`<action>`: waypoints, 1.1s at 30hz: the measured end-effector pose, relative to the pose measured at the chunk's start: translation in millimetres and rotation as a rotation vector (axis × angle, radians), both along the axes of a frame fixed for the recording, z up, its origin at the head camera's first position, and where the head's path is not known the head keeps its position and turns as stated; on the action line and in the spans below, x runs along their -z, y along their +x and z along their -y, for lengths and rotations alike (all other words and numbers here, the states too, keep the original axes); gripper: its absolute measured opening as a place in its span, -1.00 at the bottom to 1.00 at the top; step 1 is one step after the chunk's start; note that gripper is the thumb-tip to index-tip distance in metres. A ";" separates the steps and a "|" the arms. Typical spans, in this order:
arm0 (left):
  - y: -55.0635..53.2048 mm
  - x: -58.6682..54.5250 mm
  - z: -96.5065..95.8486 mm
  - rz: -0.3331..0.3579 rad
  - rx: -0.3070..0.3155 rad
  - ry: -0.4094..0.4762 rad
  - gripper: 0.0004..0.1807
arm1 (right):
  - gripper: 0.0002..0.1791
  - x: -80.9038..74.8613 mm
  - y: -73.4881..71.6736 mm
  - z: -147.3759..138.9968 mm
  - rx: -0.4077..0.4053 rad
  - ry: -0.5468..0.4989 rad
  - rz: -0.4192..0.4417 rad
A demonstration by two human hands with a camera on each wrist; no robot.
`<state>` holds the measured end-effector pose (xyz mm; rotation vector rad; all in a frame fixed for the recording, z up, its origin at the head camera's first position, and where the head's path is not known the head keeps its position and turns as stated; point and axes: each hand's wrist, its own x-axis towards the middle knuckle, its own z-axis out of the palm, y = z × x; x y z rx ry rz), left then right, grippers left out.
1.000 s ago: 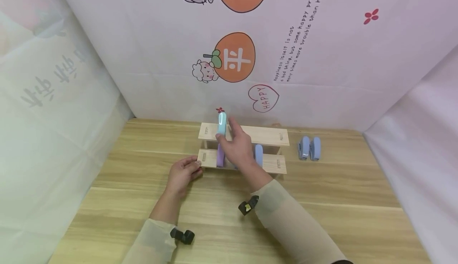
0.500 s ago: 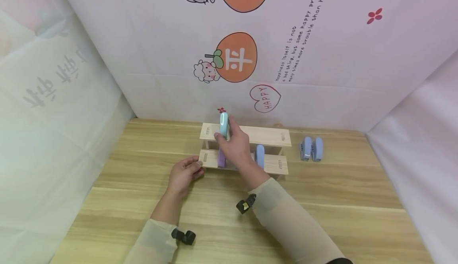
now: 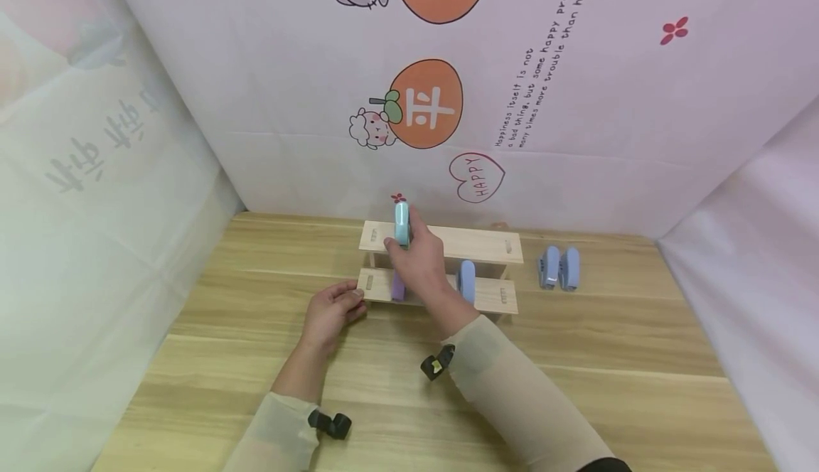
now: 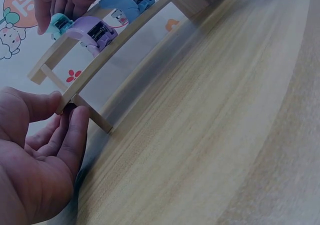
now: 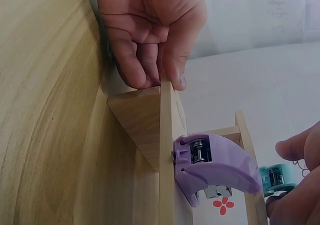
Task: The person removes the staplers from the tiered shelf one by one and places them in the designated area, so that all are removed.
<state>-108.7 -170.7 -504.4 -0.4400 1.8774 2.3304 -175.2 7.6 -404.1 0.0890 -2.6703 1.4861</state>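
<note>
A two-tier wooden rack (image 3: pixel 476 242) stands at the back of the table. At its left end, the thumb and fingers of my left hand (image 3: pixel 329 312) grip the lower front board (image 5: pixel 166 135). My right hand (image 3: pixel 419 259) reaches over that board and pinches a teal stapler (image 3: pixel 401 223) at the left part of the upper board. Between the hands, a lavender stapler (image 5: pixel 220 162) sits on the lower board, partly covered by my right hand in the head view. To its right on the same board is a light blue stapler (image 3: pixel 468 281).
Two light blue staplers, a left one (image 3: pixel 549 267) and a right one (image 3: pixel 569 269), stand side by side on the table right of the rack. Behind the rack rises a printed white cloth (image 3: pixel 576 102). The wood-grain table (image 3: pixel 576 387) extends toward the front.
My right wrist and forearm have shifted slightly left while the fingers stay on the teal stapler. The left hand keeps its grip, and the head view has drifted a little.
</note>
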 end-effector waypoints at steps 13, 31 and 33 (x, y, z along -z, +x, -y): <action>-1.1 0.9 -2.1 0.006 -0.005 -0.002 -0.55 | -0.20 -1.4 -3.2 2.8 0.009 0.027 0.019; 1.3 -0.2 -2.4 0.017 -0.018 -0.001 -0.58 | -0.31 6.3 -4.0 -1.8 -0.007 0.005 -0.049; 1.3 0.1 -2.3 0.013 -0.017 0.002 -0.58 | -0.31 6.5 -3.9 -2.1 -0.008 0.006 -0.060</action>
